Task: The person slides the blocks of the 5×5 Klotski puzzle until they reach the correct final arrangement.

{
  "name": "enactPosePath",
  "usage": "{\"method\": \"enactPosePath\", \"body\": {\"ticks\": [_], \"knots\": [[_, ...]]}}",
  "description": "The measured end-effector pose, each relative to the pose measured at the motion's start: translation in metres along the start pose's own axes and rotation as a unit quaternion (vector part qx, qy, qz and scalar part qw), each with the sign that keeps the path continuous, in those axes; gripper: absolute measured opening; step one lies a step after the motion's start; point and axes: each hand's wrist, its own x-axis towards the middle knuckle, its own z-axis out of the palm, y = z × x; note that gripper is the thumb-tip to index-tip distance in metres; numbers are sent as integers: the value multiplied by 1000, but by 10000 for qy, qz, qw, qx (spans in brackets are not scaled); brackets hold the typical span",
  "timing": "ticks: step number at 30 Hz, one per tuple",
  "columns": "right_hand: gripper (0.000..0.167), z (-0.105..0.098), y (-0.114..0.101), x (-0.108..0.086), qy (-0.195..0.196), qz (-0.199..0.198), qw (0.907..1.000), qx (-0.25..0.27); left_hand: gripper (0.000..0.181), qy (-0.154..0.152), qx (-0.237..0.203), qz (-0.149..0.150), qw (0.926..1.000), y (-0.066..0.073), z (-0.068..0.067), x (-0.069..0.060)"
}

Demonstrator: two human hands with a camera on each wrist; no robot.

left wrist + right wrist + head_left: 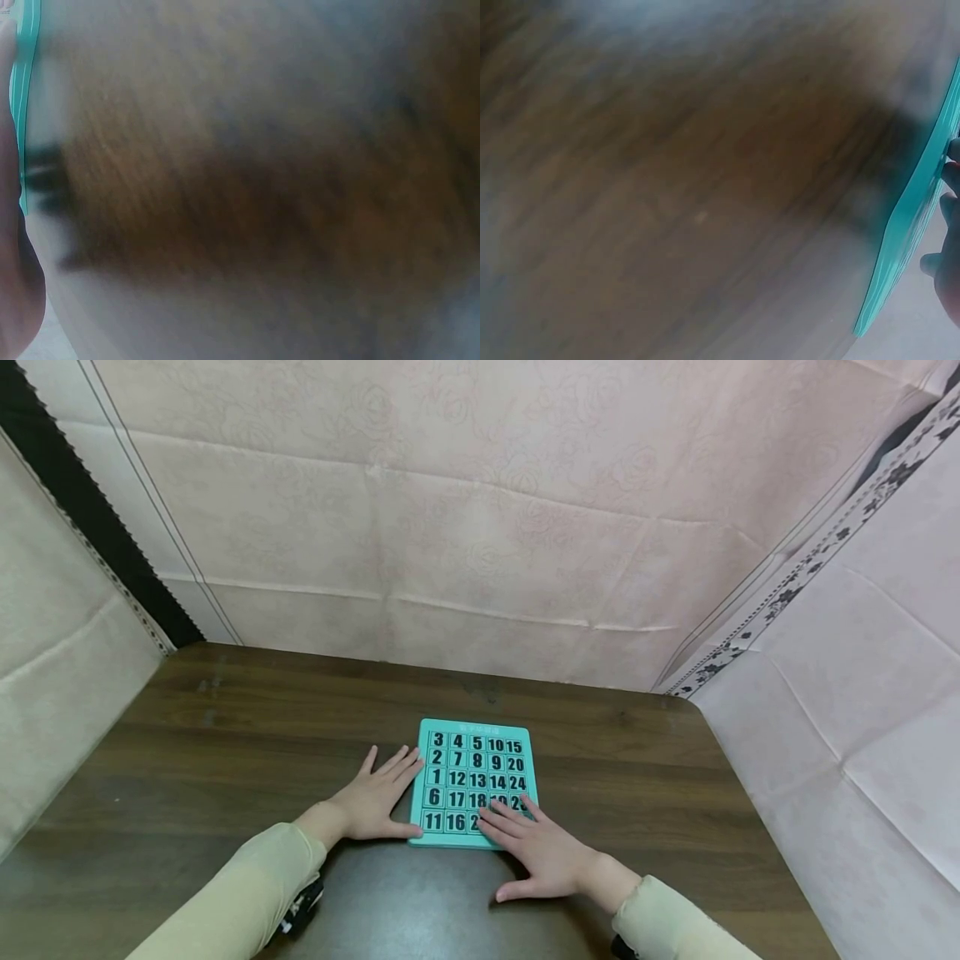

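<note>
A teal number board [468, 760] with rows of black-numbered tiles lies flat on the brown wooden table. Along its left edge, my left hand [371, 802] rests with fingers spread, the fingertips and thumb tip at the rim. My right hand [551, 856] lies over the board's lower right corner, fingers extended across some tiles and the thumb out on the table; several numbers there are hidden. In the left wrist view, the board's edge [24, 90] shows beside part of the hand [16, 277]. The right wrist view has the board's side [907, 217] and fingers [951, 176] at its far right.
The wooden table [247, 718] extends around the board. Pale patterned cloth [465, 527] hangs behind it, with more cloth at the left [60, 635] and right [862, 710]. Black devices are partly visible at both wrists, the left one [302, 906] more so.
</note>
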Motion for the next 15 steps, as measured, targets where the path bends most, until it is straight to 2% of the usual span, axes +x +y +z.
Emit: {"method": "enactPosePath", "body": {"ticks": [6,15], "knots": [[86,-3,2,-4,65,39,10000,45,101,-18,-19,-10,10000,-1,2,1],[86,2,16,-30,413,161,9989,160,102,-28,22,-3,10000,-2,2,1]]}}
